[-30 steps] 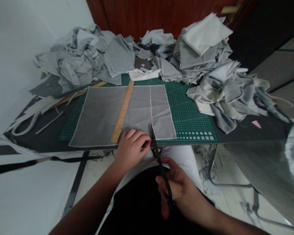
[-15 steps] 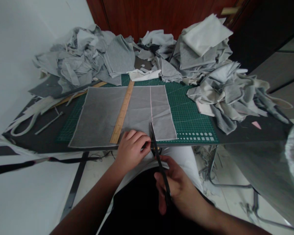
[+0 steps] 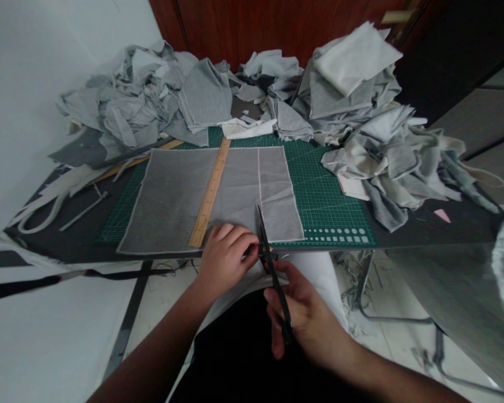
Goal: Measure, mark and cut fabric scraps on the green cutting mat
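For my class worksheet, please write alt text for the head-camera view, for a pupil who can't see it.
A right hand holds black scissors, one blade over grey cloth near a pink line; the left hand is at the cloth's near edge. A wooden ruler lies across the cloth, which is on a green cutting mat, with heaps of fabric behind.

I can't read the tiny marks on the ruler (image 3: pixel 210 193); to its right, the right hand (image 3: pixel 304 313) partly hides the scissors (image 3: pixel 271 266).
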`<action>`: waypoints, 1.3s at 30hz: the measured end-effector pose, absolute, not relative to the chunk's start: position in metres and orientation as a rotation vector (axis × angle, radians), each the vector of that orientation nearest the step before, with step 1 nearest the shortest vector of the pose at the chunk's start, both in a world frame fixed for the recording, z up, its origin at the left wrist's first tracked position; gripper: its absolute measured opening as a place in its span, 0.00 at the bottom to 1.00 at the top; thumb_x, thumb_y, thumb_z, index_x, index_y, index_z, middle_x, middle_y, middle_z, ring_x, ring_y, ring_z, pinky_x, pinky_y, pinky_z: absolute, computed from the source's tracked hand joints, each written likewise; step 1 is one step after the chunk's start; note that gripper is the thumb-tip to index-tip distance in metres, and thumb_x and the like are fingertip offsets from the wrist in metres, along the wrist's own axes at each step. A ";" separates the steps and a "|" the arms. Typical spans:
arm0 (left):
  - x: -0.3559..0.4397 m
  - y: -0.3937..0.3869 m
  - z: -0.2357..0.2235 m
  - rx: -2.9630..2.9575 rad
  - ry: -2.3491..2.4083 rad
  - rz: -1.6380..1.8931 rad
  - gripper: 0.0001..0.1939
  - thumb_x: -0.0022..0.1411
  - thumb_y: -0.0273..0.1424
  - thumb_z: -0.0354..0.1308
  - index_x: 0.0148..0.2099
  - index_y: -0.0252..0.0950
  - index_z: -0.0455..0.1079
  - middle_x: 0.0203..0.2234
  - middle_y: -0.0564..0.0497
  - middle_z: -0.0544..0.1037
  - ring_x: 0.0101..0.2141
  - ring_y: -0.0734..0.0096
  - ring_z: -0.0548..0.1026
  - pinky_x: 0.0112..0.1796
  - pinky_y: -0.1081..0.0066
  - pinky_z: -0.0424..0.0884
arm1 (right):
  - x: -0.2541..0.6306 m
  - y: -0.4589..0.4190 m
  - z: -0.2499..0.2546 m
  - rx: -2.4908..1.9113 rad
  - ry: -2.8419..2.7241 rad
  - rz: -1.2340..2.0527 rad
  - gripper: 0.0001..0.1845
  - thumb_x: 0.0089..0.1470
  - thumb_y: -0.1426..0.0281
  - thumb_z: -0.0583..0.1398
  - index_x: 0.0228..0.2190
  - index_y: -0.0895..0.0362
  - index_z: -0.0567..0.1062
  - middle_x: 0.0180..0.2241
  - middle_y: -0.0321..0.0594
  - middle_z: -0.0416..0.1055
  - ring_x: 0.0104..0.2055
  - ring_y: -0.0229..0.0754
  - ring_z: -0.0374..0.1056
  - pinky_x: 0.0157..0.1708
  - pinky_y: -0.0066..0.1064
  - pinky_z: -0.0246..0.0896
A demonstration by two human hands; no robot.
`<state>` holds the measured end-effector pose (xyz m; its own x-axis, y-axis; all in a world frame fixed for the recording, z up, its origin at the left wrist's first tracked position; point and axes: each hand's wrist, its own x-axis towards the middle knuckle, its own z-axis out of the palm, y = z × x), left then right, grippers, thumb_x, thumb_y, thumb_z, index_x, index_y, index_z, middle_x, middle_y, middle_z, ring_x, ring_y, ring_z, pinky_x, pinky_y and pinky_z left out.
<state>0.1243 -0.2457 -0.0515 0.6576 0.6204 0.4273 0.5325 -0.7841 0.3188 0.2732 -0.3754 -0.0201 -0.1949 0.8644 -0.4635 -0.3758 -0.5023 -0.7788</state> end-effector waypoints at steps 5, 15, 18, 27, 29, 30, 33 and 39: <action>0.124 -0.246 -0.051 2.706 0.953 0.775 0.02 0.68 0.28 0.60 0.41 0.40 0.73 0.36 0.52 0.81 0.39 0.60 0.72 0.41 0.60 0.64 | 0.274 -0.375 -0.021 -1.174 -0.661 1.801 0.38 0.57 0.48 0.64 0.55 0.56 0.55 0.17 0.21 0.65 0.13 0.36 0.66 0.14 0.21 0.56; 0.124 -0.246 -0.051 2.709 0.956 0.787 0.02 0.67 0.28 0.61 0.41 0.39 0.74 0.37 0.52 0.81 0.40 0.61 0.72 0.40 0.60 0.64 | 0.271 -0.366 -0.023 -1.159 -0.652 1.786 0.41 0.56 0.47 0.65 0.57 0.56 0.54 0.18 0.22 0.67 0.13 0.36 0.65 0.14 0.22 0.58; 0.123 -0.246 -0.052 2.707 0.955 0.793 0.02 0.66 0.27 0.62 0.41 0.39 0.74 0.37 0.52 0.81 0.39 0.61 0.72 0.40 0.60 0.64 | 0.272 -0.364 -0.024 -1.180 -0.650 1.773 0.42 0.55 0.48 0.65 0.57 0.56 0.54 0.19 0.22 0.67 0.13 0.36 0.66 0.14 0.22 0.58; 0.123 -0.246 -0.050 2.705 0.957 0.792 0.04 0.65 0.26 0.62 0.42 0.40 0.74 0.38 0.52 0.82 0.40 0.61 0.74 0.40 0.59 0.65 | 0.275 -0.360 -0.021 -1.204 -0.697 1.764 0.40 0.56 0.46 0.64 0.56 0.57 0.56 0.20 0.23 0.67 0.12 0.34 0.64 0.13 0.20 0.57; 0.123 -0.246 -0.050 2.703 0.959 0.793 0.04 0.64 0.26 0.62 0.41 0.40 0.74 0.38 0.52 0.82 0.40 0.61 0.74 0.40 0.59 0.65 | 0.274 -0.360 -0.022 -1.199 -0.698 1.764 0.40 0.56 0.47 0.64 0.56 0.57 0.56 0.20 0.23 0.67 0.12 0.34 0.64 0.13 0.20 0.57; 0.123 -0.246 -0.051 2.701 0.962 0.789 0.04 0.64 0.26 0.62 0.41 0.40 0.74 0.38 0.52 0.82 0.40 0.61 0.74 0.40 0.59 0.65 | 0.273 -0.360 -0.023 -1.194 -0.692 1.762 0.40 0.56 0.47 0.64 0.56 0.57 0.55 0.20 0.23 0.67 0.12 0.34 0.64 0.12 0.20 0.57; 0.123 -0.246 -0.052 2.696 0.964 0.783 0.05 0.64 0.26 0.63 0.42 0.40 0.74 0.38 0.52 0.82 0.40 0.61 0.74 0.40 0.60 0.65 | 0.272 -0.361 -0.025 -1.176 -0.668 1.757 0.40 0.56 0.48 0.65 0.57 0.56 0.56 0.19 0.22 0.66 0.12 0.34 0.64 0.12 0.20 0.57; 0.122 -0.246 -0.052 2.701 0.964 0.775 0.04 0.64 0.26 0.62 0.42 0.39 0.74 0.38 0.53 0.82 0.40 0.61 0.74 0.40 0.59 0.65 | 0.273 -0.357 -0.023 -1.176 -0.657 1.756 0.42 0.55 0.46 0.65 0.57 0.56 0.56 0.19 0.22 0.65 0.12 0.34 0.63 0.12 0.21 0.58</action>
<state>0.1225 -0.2457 -0.0524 0.6559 0.6298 0.4160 0.5413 -0.7766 0.3223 0.2727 -0.3571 -0.0235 -0.1475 0.8875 -0.4366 -0.3828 -0.4583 -0.8022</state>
